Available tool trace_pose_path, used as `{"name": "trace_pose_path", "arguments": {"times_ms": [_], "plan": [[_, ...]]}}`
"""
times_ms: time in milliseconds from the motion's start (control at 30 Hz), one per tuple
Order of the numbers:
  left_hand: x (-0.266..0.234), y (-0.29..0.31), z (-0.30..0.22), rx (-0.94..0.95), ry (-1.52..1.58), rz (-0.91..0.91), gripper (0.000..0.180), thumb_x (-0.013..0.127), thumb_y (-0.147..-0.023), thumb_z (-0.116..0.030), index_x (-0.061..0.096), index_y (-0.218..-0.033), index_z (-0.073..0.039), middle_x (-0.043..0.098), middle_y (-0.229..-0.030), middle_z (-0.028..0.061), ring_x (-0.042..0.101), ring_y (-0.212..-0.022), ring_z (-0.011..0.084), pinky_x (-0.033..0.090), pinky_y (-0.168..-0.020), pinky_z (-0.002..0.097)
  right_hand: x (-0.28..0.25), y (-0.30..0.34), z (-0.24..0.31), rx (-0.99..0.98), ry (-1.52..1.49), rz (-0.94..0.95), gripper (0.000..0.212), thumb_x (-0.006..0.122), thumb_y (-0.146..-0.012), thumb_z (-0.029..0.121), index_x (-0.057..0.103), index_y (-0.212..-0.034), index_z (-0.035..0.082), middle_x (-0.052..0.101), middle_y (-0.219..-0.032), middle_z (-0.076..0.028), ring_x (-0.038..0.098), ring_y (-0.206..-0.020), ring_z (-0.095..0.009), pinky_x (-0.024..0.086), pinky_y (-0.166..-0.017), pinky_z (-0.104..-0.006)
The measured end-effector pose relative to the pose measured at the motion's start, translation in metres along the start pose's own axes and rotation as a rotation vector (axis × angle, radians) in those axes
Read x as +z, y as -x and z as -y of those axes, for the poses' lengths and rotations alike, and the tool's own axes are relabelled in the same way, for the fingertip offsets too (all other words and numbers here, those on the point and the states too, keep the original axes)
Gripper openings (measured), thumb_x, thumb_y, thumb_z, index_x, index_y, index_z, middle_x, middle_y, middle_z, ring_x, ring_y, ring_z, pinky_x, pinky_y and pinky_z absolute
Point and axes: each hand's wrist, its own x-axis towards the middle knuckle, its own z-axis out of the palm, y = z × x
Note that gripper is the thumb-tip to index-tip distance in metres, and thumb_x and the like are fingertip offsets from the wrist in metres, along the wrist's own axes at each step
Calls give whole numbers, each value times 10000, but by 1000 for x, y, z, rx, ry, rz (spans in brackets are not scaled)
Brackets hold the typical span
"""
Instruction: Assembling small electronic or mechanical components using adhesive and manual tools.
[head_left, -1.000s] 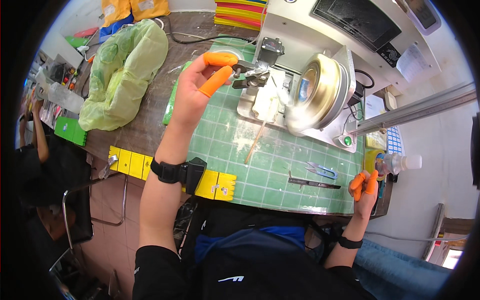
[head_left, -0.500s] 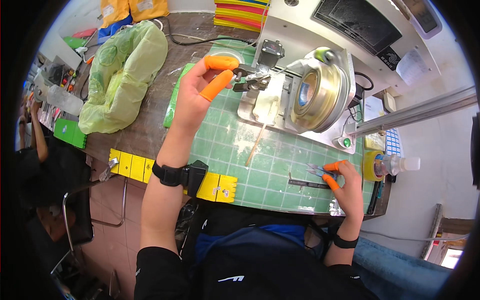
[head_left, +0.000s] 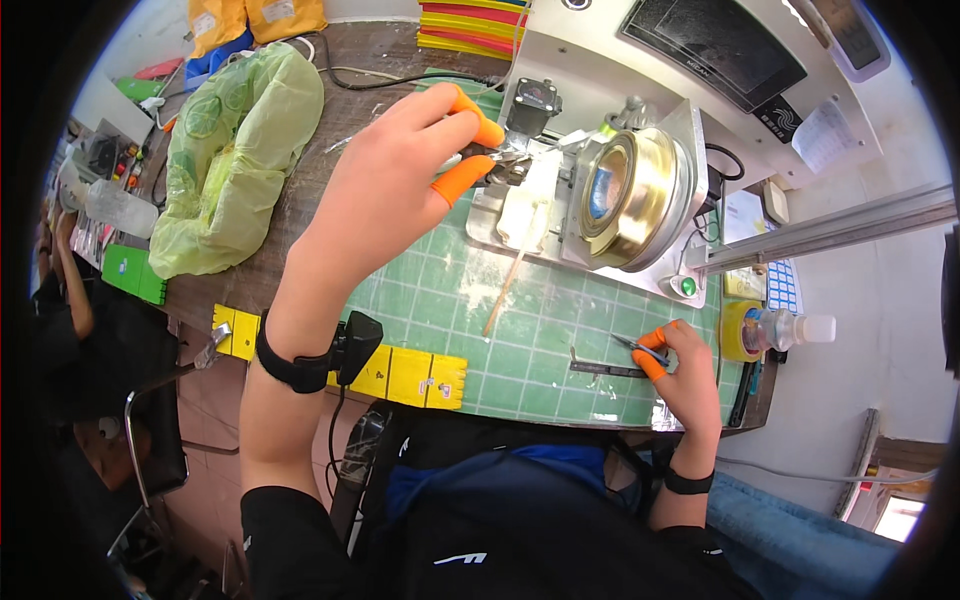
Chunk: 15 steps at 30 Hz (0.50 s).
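On the green cutting mat (head_left: 470, 330), near its front right corner, the right hand (head_left: 690, 375) now rests with its orange-capped fingers (head_left: 652, 365) closed around a small pair of tweezers or snips (head_left: 640, 347). A second ago this hand was raised off the bench edge beside the plastic bottle (head_left: 790, 328); half a second ago it had come down onto the mat, and now it has the tool pinched between thumb and forefinger. I judge that the tool is being picked up for the fine work at the machine, though whether it has left the mat is hard to tell at this size.

Across all 3 pictures the left hand (head_left: 385, 200) has barely moved. Its 2 orange-tipped fingers (head_left: 462, 178) are nipped tight on a small metal part (head_left: 500, 165) at the front of the winding machine (head_left: 600, 190), just left of the brass-coloured spool (head_left: 640, 195). That spool has turned to face the camera more squarely than before.

The pinched part looks silvery and thin, touching the machine's dark clamp block (head_left: 530, 100). A slim dark metal strip (head_left: 605, 369) lies on the mat just beside the right hand, and a pale wooden stick (head_left: 510, 290) slants below the machine base. Well to the left lies a crumpled green plastic bag (head_left: 230, 160).
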Motion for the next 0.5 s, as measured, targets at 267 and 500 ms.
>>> {"name": "trace_pose_path", "arguments": {"times_ms": [267, 500], "plan": [[0, -10, 1, 129, 142, 6, 102, 700, -856, -16, 631, -929, -30, 609, -1065, 68, 554, -981, 238, 445, -890, 328, -29, 15, 40, 11, -536, 166, 148, 738, -857, 16, 628, -931, -49, 716, -971, -170, 708, -834, -255, 540, -727, -325], [27, -18, 15, -100, 904, 62, 54, 651, -929, -28, 632, -971, 1, 588, -1132, 89, 553, -970, 135, 436, -838, 259, -10, 15, 82, 133, -1331, 630, 107, 620, -948, 12, 581, -1031, -43, 701, -894, -198, 717, -703, -246, 542, -631, -292]]}}
